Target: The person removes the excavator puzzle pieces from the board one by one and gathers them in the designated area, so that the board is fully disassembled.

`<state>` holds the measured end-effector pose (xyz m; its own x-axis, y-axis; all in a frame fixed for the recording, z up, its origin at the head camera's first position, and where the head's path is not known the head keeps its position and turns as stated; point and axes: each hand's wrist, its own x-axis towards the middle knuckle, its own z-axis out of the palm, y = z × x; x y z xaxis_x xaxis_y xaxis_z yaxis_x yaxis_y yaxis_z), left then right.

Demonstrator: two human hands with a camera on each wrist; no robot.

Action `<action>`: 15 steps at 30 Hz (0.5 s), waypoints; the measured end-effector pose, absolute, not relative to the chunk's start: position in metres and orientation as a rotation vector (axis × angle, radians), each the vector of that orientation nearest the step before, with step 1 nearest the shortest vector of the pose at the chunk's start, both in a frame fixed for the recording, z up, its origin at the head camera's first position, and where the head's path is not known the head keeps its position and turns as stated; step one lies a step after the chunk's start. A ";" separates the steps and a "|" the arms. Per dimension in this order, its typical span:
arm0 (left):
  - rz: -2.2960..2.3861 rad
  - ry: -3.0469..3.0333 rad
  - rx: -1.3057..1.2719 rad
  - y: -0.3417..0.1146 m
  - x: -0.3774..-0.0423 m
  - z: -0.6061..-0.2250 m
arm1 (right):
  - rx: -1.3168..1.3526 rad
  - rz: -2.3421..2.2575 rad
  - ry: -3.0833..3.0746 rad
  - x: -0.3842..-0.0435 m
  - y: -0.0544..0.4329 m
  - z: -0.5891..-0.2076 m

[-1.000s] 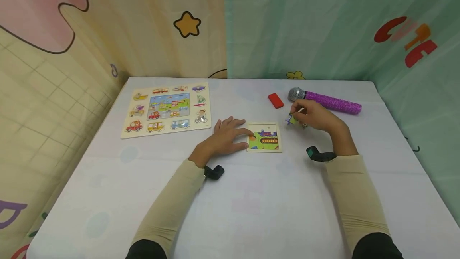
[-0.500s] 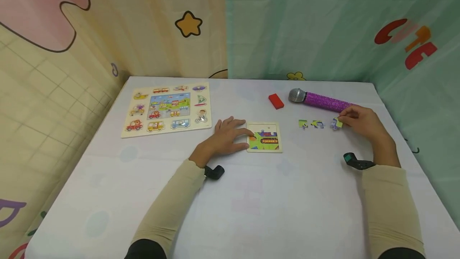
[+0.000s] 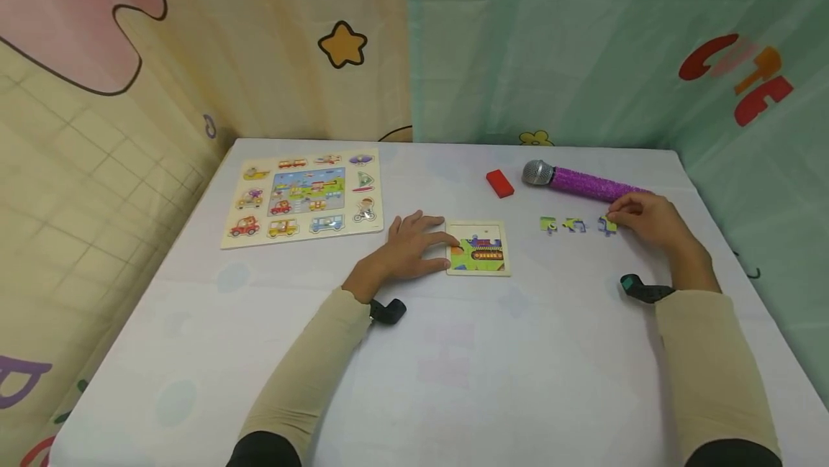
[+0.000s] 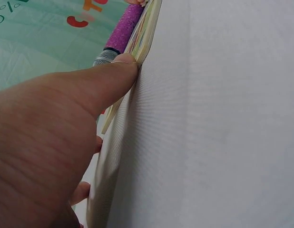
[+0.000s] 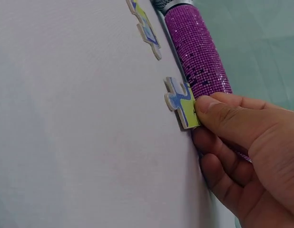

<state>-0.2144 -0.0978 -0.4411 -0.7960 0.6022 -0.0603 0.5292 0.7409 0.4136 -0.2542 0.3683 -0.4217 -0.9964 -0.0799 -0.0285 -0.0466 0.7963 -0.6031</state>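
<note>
My left hand lies at the left edge of a small framed jigsaw puzzle, fingers spread, with forefinger and thumb touching its frame. The puzzle shows a tracked vehicle on green; its upper part is bare wood. In the left wrist view my thumb rests at the frame's edge. At the right, my right hand pinches a green and blue puzzle piece by its edge, low at the tabletop. Two more loose pieces, a green one and a middle one, lie in a row to its left.
Behind the right hand lies a purple glittery microphone, close to the fingers. A red block lies left of its head. A larger wooden vehicle puzzle board is at the back left. Curtains border the table's far side.
My right hand has moved right from beside the small puzzle, uncovering two pieces, and has lowered its piece to the row's right end. The left hand stays in place.
</note>
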 end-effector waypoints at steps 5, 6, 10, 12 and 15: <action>0.564 2.769 0.896 -0.098 -0.216 -0.441 | 0.002 -1.064 2.913 -0.253 0.368 -0.428; 0.569 2.771 0.896 -0.098 -0.216 -0.441 | 0.025 -1.079 2.914 -0.252 0.368 -0.429; 0.584 2.759 0.904 -0.098 -0.216 -0.441 | 0.104 -1.136 2.908 -0.252 0.369 -0.432; 0.582 2.754 0.905 -0.097 -0.215 -0.441 | 0.140 -1.170 2.899 -0.251 0.369 -0.433; 0.577 2.752 0.905 -0.097 -0.214 -0.441 | 0.171 -1.208 2.879 -0.249 0.370 -0.435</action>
<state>-0.2145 -0.0966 -0.4413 -0.7963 0.6024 -0.0555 0.5294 0.7383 0.4179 -0.2495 0.3703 -0.4345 -0.9939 0.0950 -0.0561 0.1066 0.6955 -0.7105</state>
